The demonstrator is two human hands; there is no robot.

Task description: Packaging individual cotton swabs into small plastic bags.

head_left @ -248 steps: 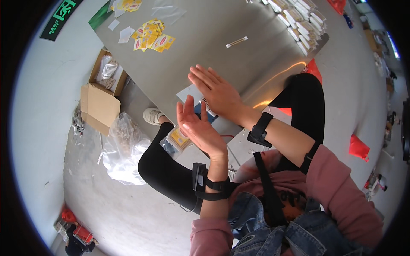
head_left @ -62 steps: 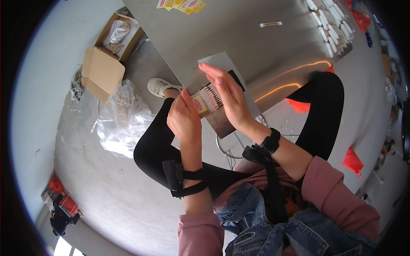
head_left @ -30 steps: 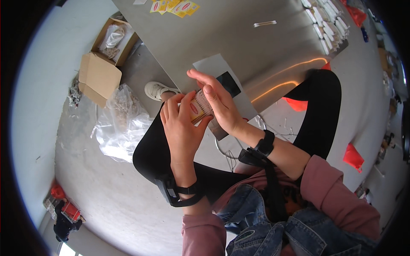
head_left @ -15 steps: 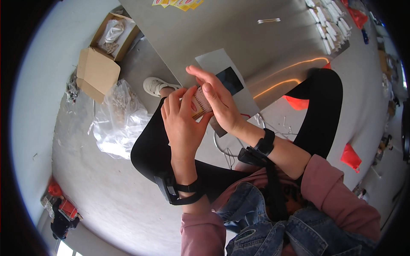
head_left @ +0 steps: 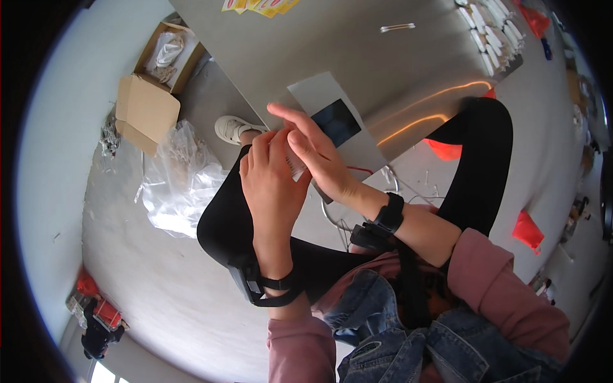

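- L hand (head_left: 271, 185) + R hand (head_left: 316, 159) pressed together over the lap, a small thin white card/packet (head_left: 294, 164) sandwiched between them. Only a sliver w/ dark stripes shows between the fingers; rest is hidden.
- L hand: palm cupped behind the card, fingers curled up round its left edge. R hand: fingers flat and extended across its front, thumb side up. Both closed on it, no gap visible.
- Handling, my read: very light, thin, prob. flexible – creases if squeezed hard. Likely slick surface, so pinch by the edges, not the face. Not fragile as such, but bends easily.
- Directly behind the hands: flat grey sleeve w/ dark window (head_left: 335, 121) lying on the bench (head_left: 357, 57) edge, apart from the card.
- Bench is a big grey sheet; yellow printed packets (head_left: 258, 6) at far edge, a thin white stick (head_left: 397, 27), rows of small white packs (head_left: 491, 38) at far right.
- Containers: open cardboard box (head_left: 167, 56) on floor far left, holds crumpled white/clear wrapping; can't tell anything else in it. Its loose flap/second carton (head_left: 145, 113) sits just beside, closed side up.
- Clear plastic bag (head_left: 179, 182) on floor near left knee, crumpled, contents unclear.
- Red scraps (head_left: 527, 228) on floor to the right, well apart.
- Black straps on both wrists.
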